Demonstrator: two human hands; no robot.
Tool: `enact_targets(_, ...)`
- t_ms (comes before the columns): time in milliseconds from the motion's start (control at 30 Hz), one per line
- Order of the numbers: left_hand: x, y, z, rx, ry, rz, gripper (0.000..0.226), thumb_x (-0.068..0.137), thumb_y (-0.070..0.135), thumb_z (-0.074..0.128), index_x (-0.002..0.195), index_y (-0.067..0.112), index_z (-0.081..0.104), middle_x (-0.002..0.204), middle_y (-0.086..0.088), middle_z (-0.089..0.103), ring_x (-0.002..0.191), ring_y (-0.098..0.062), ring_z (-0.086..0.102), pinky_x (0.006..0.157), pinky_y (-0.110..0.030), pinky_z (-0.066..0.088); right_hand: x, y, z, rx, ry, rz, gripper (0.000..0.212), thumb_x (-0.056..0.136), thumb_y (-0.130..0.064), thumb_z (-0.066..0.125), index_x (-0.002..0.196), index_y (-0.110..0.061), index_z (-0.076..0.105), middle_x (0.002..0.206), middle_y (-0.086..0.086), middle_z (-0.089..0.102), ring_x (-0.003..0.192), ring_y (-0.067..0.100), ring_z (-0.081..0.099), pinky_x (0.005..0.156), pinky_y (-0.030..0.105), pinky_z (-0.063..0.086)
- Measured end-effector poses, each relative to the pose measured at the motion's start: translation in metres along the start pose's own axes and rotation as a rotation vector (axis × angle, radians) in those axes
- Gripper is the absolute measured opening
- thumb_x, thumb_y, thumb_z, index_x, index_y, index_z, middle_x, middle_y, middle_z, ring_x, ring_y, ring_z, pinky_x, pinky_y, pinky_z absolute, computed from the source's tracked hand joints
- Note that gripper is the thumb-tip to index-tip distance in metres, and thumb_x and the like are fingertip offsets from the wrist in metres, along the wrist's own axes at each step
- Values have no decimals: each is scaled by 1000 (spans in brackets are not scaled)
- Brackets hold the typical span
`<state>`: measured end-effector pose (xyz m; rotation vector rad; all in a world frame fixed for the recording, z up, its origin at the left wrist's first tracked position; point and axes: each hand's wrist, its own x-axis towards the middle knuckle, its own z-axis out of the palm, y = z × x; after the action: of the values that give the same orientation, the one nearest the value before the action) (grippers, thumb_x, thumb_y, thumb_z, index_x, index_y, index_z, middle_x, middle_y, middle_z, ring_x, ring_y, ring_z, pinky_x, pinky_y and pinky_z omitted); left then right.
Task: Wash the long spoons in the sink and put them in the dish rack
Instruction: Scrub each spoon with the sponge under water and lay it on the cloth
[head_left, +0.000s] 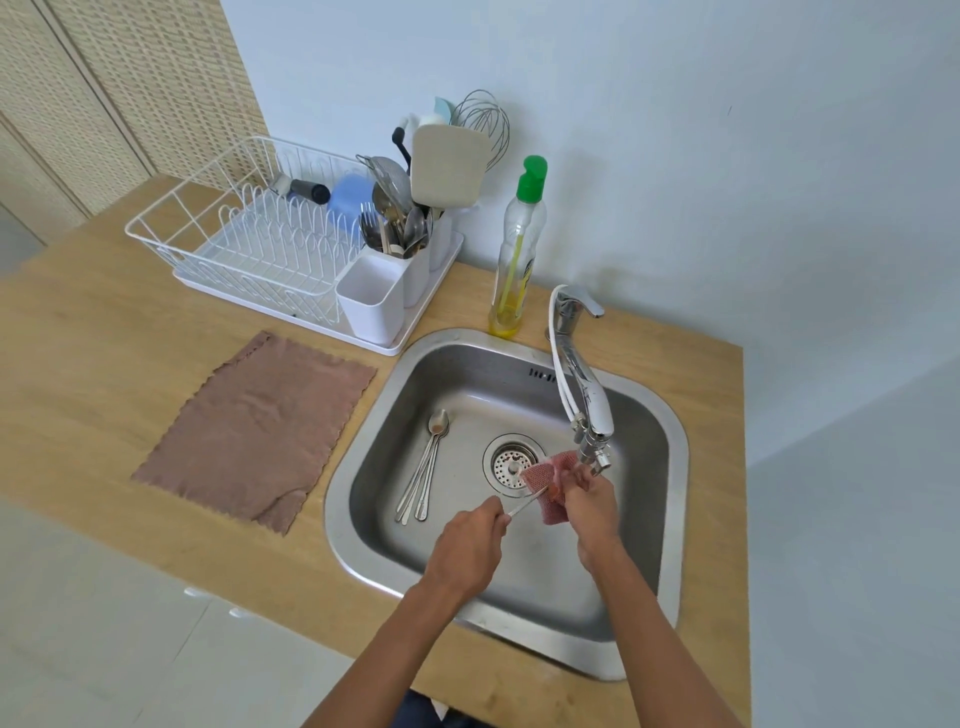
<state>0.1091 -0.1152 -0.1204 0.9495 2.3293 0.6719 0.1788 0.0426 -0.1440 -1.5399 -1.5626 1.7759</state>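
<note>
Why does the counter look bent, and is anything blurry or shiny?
Head view: wide-angle lens bows the counter; soft light, faint shadows; faucet and sink rim glint mildly; the spoon between left hand and right hand's pink scrubber looks slightly smeared.

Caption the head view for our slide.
Left hand holds a long spoon; right hand presses a pink cloth round it.

Left hand (470, 540): pinches the handle of a long spoon (522, 505).
Right hand (592, 506): grips a pink scrub cloth (545, 480) that covers the spoon's far end, just below the tap (582, 395).
Sink (363, 519): beneath both hands.
Loose spoons (423, 478): bundled on the sink floor, left of the left hand.
Brown cloth (254, 431): flat on the table (104, 332), farther left.
Dish rack (249, 228): beyond the hands, to the left.
</note>
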Motion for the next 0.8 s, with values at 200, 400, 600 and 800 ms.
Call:
enact_targets(200, -5, 11, 1, 71, 30, -31, 23, 106, 30, 36, 105, 15, 54, 95, -10, 69, 89, -33, 62, 69, -37, 41, 1, 4, -8, 30, -83, 50, 24, 98, -5, 53, 101, -17, 74, 96, 8, 74, 84, 22, 67, 68, 38, 57)
enact_targets(400, -5, 6, -6, 73, 42, -7, 20, 106, 32, 38, 103, 18, 53, 86, -6, 67, 71, -26, 53, 65, -36, 43, 11, -3, -16, -85, -80, 14, 13, 94, -11, 60, 94, -13, 73, 87, 8, 76, 82, 27, 68, 79, 52, 60)
enact_targets(600, 0, 14, -8, 54, 63, -22, 18, 105, 30, 41, 104, 18, 53, 90, -11, 68, 82, -33, 62, 67, -39, 46, 1, -3, -7, 71, -13, 52, 16, 97, -22, 62, 101, -17, 77, 97, 10, 74, 86, 23, 65, 83, 52, 57)
enact_targets(800, 1, 5, -14, 95, 45, -9, 17, 105, 32, 42, 104, 20, 54, 92, -11, 70, 83, -34, 62, 72, -43, 52, 2, -14, -23, -173, -73, -20, 17, 92, 3, 58, 97, -5, 73, 83, 6, 69, 69, 13, 61, 65, 16, 53)
